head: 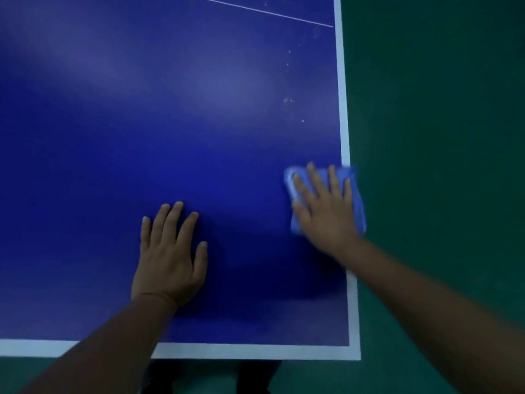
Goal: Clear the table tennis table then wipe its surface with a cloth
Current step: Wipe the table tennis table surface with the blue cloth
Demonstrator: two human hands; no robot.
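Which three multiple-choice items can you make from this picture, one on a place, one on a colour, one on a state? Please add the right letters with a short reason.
1. Where does the cloth lie?
A. at the table's right edge
B. at the table's middle
C. on the floor

2. What colour is the table surface?
A. green
B. blue
C. red

3. How is the left hand held?
A. curled into a fist
B. gripping a bat
C. flat, fingers straight

Answers: 1 A, the cloth under the right hand overlaps the white edge line. 2 B, the top is deep blue beside the green floor. 3 C, its palm rests open on the table.
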